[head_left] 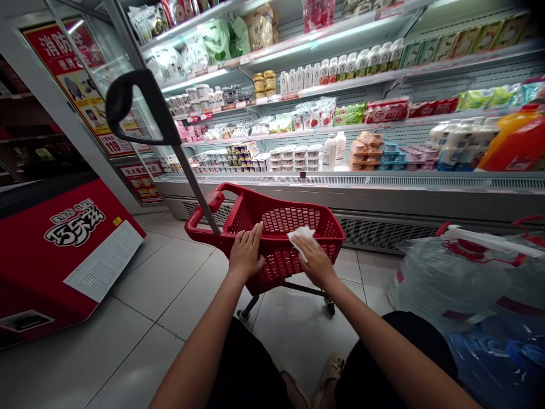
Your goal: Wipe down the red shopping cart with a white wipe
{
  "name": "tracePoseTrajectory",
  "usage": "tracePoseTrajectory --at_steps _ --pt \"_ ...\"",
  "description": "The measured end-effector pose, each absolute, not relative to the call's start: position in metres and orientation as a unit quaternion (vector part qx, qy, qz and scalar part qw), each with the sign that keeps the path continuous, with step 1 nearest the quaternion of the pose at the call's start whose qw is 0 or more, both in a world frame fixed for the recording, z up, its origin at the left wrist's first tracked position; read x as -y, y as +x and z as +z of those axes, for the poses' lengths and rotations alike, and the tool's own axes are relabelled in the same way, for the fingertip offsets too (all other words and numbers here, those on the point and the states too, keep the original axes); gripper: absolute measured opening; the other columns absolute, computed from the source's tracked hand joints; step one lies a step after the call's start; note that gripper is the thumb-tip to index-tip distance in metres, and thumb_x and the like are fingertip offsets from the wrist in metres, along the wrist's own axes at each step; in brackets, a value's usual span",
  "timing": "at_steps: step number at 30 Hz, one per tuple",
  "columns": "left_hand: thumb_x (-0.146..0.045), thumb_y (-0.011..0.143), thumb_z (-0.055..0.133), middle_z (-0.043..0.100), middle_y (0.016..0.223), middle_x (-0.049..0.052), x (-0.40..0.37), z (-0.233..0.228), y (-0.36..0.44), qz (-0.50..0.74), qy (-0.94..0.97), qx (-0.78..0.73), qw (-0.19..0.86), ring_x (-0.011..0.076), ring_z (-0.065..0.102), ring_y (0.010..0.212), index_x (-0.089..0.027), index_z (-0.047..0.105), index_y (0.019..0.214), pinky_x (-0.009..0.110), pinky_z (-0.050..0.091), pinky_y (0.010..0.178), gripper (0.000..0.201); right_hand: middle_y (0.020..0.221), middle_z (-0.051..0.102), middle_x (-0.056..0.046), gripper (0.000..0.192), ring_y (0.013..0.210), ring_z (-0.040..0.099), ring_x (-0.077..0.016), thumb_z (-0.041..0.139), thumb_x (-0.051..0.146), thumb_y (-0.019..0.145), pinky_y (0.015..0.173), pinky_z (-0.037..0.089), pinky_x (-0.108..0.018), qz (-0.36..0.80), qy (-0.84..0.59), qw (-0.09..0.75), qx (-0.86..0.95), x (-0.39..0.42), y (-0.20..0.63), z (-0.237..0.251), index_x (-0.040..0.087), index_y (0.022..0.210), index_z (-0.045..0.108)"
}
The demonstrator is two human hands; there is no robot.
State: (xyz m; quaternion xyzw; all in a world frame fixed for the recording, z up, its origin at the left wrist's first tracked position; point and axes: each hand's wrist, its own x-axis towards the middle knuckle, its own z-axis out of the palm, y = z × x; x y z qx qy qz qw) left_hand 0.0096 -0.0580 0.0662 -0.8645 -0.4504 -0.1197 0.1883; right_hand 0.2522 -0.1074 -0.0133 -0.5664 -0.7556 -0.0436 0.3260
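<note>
A small red plastic shopping cart (275, 243) with mesh sides stands side-on in front of me on the tiled floor. A grey pole with a black handle (168, 126) rises from its left end. My left hand (247, 250) grips the near rim left of the middle, fingers over the edge and thumb on the outer side. Farther right on the same rim, my right hand (315, 261) presses a white tissue (303, 232), which is partly covered by my fingers. The basket's visible inside shows bare red mesh.
Behind the cart runs a chilled display case (383, 182) stocked with bottles, cups and packs. Large wrapped water bottles (451, 278) stand at the right, near my knee. A red freezer cabinet (63, 255) is at the left.
</note>
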Motion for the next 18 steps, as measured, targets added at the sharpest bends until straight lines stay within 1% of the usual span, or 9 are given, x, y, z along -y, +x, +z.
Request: tracePoseTrajectory --at_steps 4,7,9,11,12,14,16,18 --pt "-0.028 0.081 0.057 0.037 0.166 0.012 0.058 0.064 0.011 -0.125 -0.866 0.449 0.185 0.0305 0.045 0.141 -0.014 0.009 0.166 0.045 0.018 0.125 0.1 0.158 0.049 -0.004 0.057 0.148 0.043 -0.0221 0.031 0.026 0.102 0.125 0.029 -0.049 -0.062 -0.623 0.311 0.715 0.117 0.322 -0.028 0.023 0.158 0.042" --pt "-0.028 0.08 0.058 0.036 0.166 0.011 0.06 0.063 0.015 -0.126 -0.865 0.452 0.181 0.0314 0.044 0.143 -0.015 0.008 0.167 0.046 0.018 0.125 0.101 0.152 0.056 -0.004 0.055 0.144 0.048 -0.0233 0.029 0.029 0.103 0.123 0.033 -0.049 -0.049 -0.659 0.318 0.68 0.115 0.338 -0.026 0.023 0.152 0.051" --pt "-0.029 0.079 0.059 0.035 0.167 0.011 0.06 0.062 0.017 -0.125 -0.865 0.451 0.181 0.032 0.042 0.144 -0.016 0.007 0.167 0.047 0.017 0.125 0.103 0.147 0.061 -0.006 0.053 0.14 0.052 -0.0247 0.028 0.03 0.103 0.122 0.035 -0.051 -0.033 -0.666 0.327 0.669 0.108 0.324 -0.02 0.022 0.147 0.057" --pt "-0.03 0.079 0.061 0.034 0.167 0.011 0.061 0.06 0.02 -0.124 -0.868 0.445 0.179 0.0321 0.041 0.145 -0.017 0.006 0.167 0.047 0.017 0.125 0.104 0.144 0.064 -0.008 0.052 0.138 0.054 -0.0251 0.029 0.03 0.103 0.122 0.033 -0.053 -0.022 -0.64 0.336 0.69 0.1 0.289 -0.011 0.02 0.144 0.06" --pt "-0.03 0.079 0.061 0.033 0.168 0.011 0.062 0.06 0.022 -0.124 -0.87 0.441 0.179 0.0319 0.041 0.146 -0.017 0.006 0.167 0.047 0.017 0.125 0.104 0.144 0.063 -0.008 0.052 0.139 0.053 -0.0247 0.03 0.028 0.103 0.124 0.03 -0.053 -0.021 -0.61 0.34 0.715 0.097 0.266 -0.006 0.02 0.145 0.059" --pt "-0.03 0.081 0.06 0.033 0.168 0.012 0.063 0.058 0.025 -0.127 -0.871 0.439 0.181 0.0309 0.041 0.146 -0.017 0.007 0.167 0.047 0.018 0.125 0.102 0.152 0.056 -0.008 0.053 0.145 0.047 -0.0238 0.034 0.027 0.102 0.126 0.027 -0.049 -0.023 -0.551 0.346 0.759 0.092 0.219 0.004 0.017 0.151 0.052" --pt "-0.028 0.084 0.057 0.033 0.167 0.012 0.063 0.057 0.026 -0.133 -0.868 0.442 0.184 0.0291 0.043 0.145 -0.016 0.006 0.167 0.046 0.019 0.125 0.098 0.157 0.051 -0.01 0.054 0.148 0.042 -0.0231 0.035 0.026 0.102 0.126 0.027 -0.046 -0.022 -0.522 0.36 0.773 0.09 0.183 0.012 0.014 0.153 0.048" --pt "-0.026 0.085 0.055 0.033 0.168 0.012 0.064 0.058 0.026 -0.137 -0.867 0.443 0.184 0.0274 0.043 0.145 -0.015 0.007 0.166 0.045 0.019 0.125 0.095 0.158 0.05 -0.01 0.054 0.148 0.042 -0.0225 0.036 0.026 0.102 0.126 0.027 -0.045 -0.017 -0.506 0.369 0.779 0.089 0.17 0.015 0.014 0.154 0.047"
